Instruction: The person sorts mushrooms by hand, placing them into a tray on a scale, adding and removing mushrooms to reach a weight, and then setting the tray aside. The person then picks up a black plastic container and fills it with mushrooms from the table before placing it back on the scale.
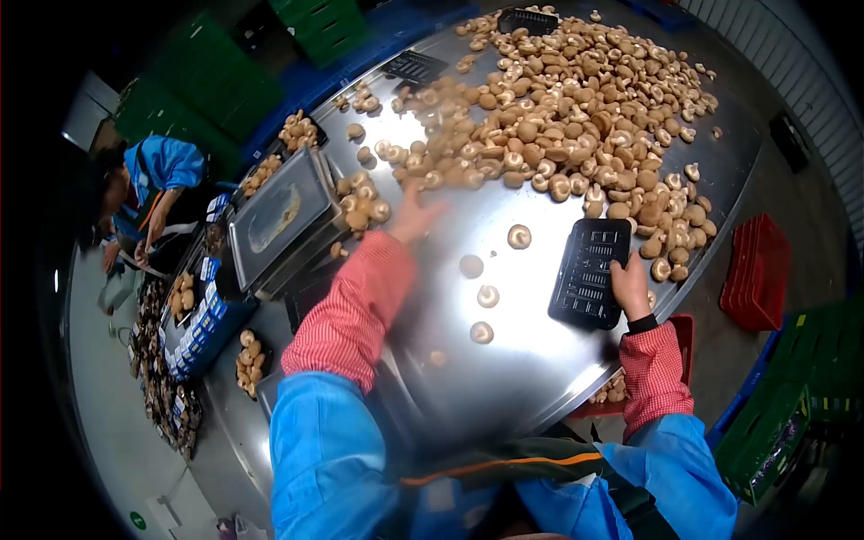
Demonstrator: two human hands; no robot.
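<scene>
My right hand grips the near right edge of a black plastic tray, with the thumb over its rim. The tray holds nothing and is tilted above the steel table. My left hand, blurred by motion, reaches to the near left edge of the large mushroom pile. Its thumb stands apart from the fingers, and I see nothing held in it. Between my hands several loose mushrooms lie on the steel, some cap down with stems showing.
At left stands a scale beside filled mushroom trays. A co-worker in blue bends over at far left. Red crates and green crates are on the right. Another black tray lies at the pile's far edge.
</scene>
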